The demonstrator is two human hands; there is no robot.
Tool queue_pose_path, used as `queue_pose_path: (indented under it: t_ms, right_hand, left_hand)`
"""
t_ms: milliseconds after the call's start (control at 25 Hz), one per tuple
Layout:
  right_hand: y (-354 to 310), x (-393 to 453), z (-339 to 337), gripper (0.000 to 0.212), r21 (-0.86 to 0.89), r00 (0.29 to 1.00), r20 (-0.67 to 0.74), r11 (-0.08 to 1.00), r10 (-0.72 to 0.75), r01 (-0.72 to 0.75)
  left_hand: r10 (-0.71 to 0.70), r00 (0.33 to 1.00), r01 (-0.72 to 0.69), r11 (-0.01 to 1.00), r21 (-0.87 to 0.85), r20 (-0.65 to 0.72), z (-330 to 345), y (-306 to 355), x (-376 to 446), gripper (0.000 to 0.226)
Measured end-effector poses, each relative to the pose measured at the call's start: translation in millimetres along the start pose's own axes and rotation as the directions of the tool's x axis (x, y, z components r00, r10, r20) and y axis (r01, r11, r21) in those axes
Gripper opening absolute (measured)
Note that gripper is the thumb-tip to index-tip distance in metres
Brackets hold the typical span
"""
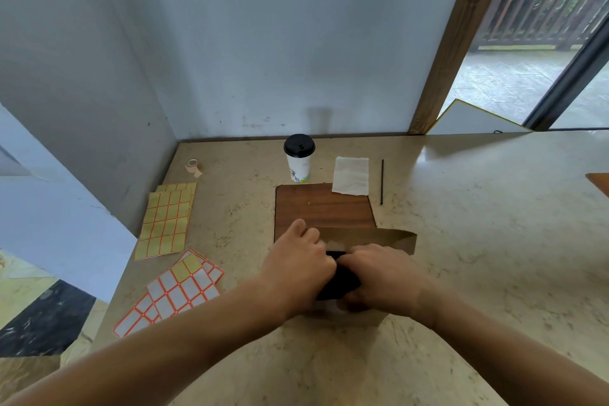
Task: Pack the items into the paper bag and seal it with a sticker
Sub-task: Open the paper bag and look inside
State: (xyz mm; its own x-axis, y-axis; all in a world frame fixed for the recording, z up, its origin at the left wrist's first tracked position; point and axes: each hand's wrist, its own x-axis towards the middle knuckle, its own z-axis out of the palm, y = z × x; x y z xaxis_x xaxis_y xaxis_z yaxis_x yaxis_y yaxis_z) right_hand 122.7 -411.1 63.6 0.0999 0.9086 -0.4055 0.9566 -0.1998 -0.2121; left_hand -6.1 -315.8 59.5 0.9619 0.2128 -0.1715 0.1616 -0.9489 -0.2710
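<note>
Head view, marble-look counter (478,241). No legible writing: the cup (299,158) (white, black lid) carries a green/grey print, too small to read; sticker sheets are blank. Paper bag (379,239), brown kraft, lies flat at centre, near the front edge, its far part overlapping a wood-grain board (316,204); bag's top right corner looks torn/uneven. Both hands sit on the bag: left hand (296,269) & right hand (382,277), fingers curled, gripping a black item (339,277) between them, identity unclear. Behind the board: cup, white napkin (351,175), thin black straw (382,181). Left: yellow sticker sheets (166,221), white sticker sheets w/ orange borders (174,293) close to the counter's left edge, tape roll (193,166) near the wall corner. Counter to the right of the bag is bare stone.
</note>
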Motion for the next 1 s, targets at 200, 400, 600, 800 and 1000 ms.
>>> queue_pose_path:
  t_ms: [200,400,600,800,1000]
  right_hand:
    - [7.8,-10.0,6.4,0.07,-0.01,0.998,-0.028,0.998,0.056,-0.056]
    - [23.5,-21.1,7.8,0.103,-0.047,0.991,-0.042,0.991,0.125,-0.127]
    - [22.6,-27.5,8.2,0.118,-0.072,0.989,-0.044,0.987,0.138,-0.141]
    - [23.0,-25.1,5.8,0.124,-0.058,0.988,-0.035,0.987,0.151,-0.153]
    - [24.1,-22.8,2.2,0.122,-0.041,0.99,-0.029,0.989,0.14,-0.142]
  left_hand:
    - [-0.005,1.0,0.005,0.993,-0.115,0.0,11.4,0.6,-2.5,0.064]
    - [-0.046,0.999,0.046,0.991,-0.129,0.002,23.4,-16.8,-14.9,0.106]
    - [-0.048,0.998,0.054,0.986,-0.157,0.038,25.7,-26.9,-20.2,0.116]
    - [-0.039,0.997,0.051,0.982,-0.184,0.068,24.1,-32.5,-17.4,0.115]
    - [-0.019,0.995,0.039,0.977,-0.209,0.099,20.9,-37.8,-15.7,0.109]
